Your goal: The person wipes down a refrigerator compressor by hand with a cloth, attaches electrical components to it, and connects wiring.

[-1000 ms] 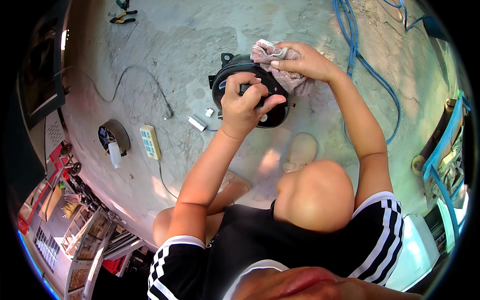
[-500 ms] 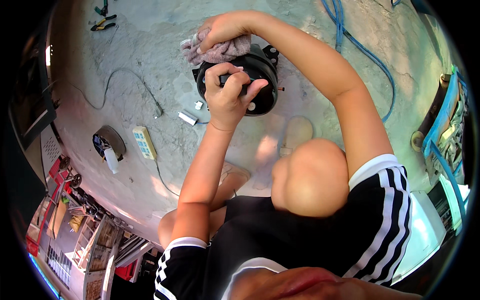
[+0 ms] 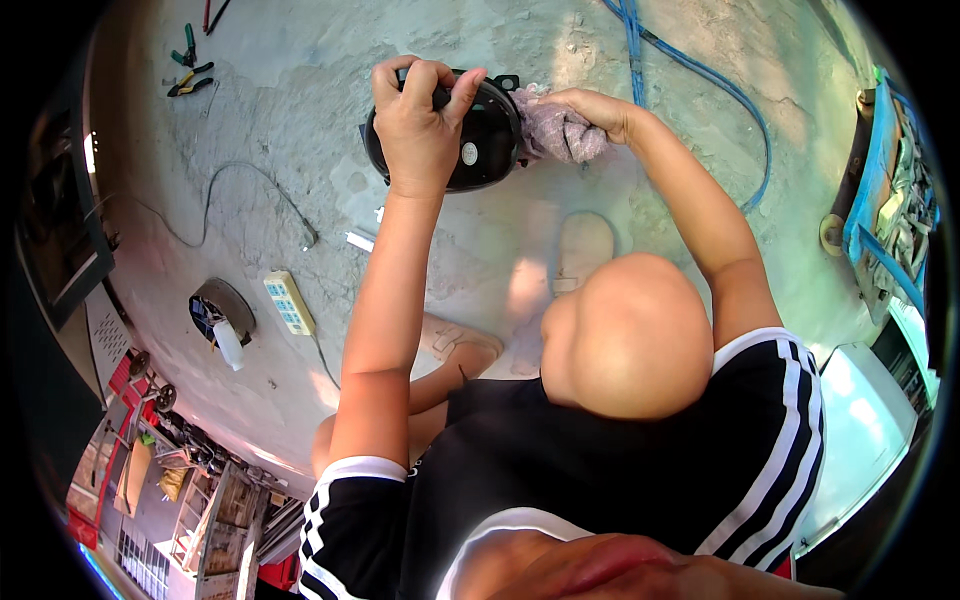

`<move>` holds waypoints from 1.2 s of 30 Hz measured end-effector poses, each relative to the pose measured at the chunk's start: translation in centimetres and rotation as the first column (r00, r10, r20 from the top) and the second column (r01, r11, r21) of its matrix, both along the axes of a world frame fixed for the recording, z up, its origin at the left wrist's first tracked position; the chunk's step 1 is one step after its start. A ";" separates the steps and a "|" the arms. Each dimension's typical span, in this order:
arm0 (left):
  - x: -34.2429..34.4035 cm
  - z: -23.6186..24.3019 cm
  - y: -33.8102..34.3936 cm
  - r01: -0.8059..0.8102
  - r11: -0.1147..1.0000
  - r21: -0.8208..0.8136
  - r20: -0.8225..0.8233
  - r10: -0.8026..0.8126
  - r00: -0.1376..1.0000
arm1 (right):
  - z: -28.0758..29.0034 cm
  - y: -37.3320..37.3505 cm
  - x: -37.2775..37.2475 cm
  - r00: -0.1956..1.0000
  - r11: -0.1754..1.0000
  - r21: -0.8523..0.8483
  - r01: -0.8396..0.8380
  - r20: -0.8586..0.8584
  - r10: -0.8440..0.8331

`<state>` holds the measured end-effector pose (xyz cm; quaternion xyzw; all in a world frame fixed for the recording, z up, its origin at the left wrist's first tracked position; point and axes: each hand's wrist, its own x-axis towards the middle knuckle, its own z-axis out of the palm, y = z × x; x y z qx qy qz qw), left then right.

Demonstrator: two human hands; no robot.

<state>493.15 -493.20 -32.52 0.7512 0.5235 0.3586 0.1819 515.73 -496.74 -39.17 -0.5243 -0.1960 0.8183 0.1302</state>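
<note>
The left hand (image 3: 418, 122) is clamped over the top of a round black lamp (image 3: 482, 140) on the concrete floor (image 3: 300, 120). The right hand (image 3: 598, 108) presses a crumpled rag (image 3: 558, 134) against the lamp's right side. Pliers (image 3: 188, 72), a power strip (image 3: 289, 303) and a blue hose (image 3: 700, 75) lie around.

Concrete floor (image 3: 300, 120) bears black round part (image 3: 485, 135); power strip (image 3: 289, 302); pliers (image 3: 188, 72).

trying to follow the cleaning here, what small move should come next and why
Probably a short wipe with the cloth along the near edge of the part. The left hand grips the round black part from above and steadies it on the concrete floor, while the right hand presses the crumpled pinkish cloth against its right side, so the cloth is already in contact there.
</note>
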 end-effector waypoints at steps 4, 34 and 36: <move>-0.1 -0.2 0.0 0.003 1.000 -0.004 0.019 -0.003 1.000 | 0.5 -0.9 0.6 0.967 0.995 -0.049 0.089 -0.233 -0.098; -1.6 -1.7 5.6 0.050 0.956 -0.289 0.236 0.021 0.972 | 14.4 -21.5 4.1 0.501 0.499 0.090 0.862 -0.309 -0.808; -2.6 -0.9 5.9 0.108 0.895 -0.434 0.380 0.073 0.922 | 15.4 -20.9 3.0 0.519 0.517 0.089 0.851 -0.285 -0.806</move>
